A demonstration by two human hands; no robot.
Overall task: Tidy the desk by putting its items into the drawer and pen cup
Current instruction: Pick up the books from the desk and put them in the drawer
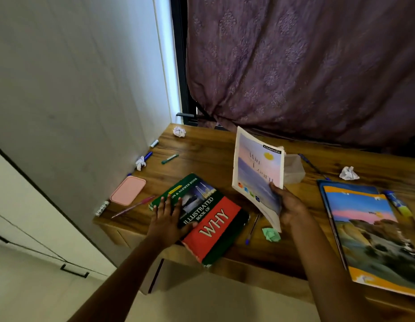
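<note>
Head view: little is judged done. A thin pastel-covered notebook (257, 173) is gripped upright over the wooden desk (201, 145) by the right hand (289, 204); straight fingers (166, 202) of the left hand (167, 217) are laid on a green-and-red hardcover book (211, 219).

**Checker:** State the site class.

**Operator:** I read it as a home study corner.

**Checker:** Grounds?

**Operator:** A wooden desk (201, 154) lies under both hands. My right hand (292, 205) holds a school notebook (257, 173), with more notebooks (369, 231) right of it. A pink pen (133, 206) lies just left of my left hand (167, 219), with crumpled paper (179, 131) beyond it. A purple curtain (294, 66) hangs beyond both hands, and white cabinet fronts (27, 228) stand far left.
</note>
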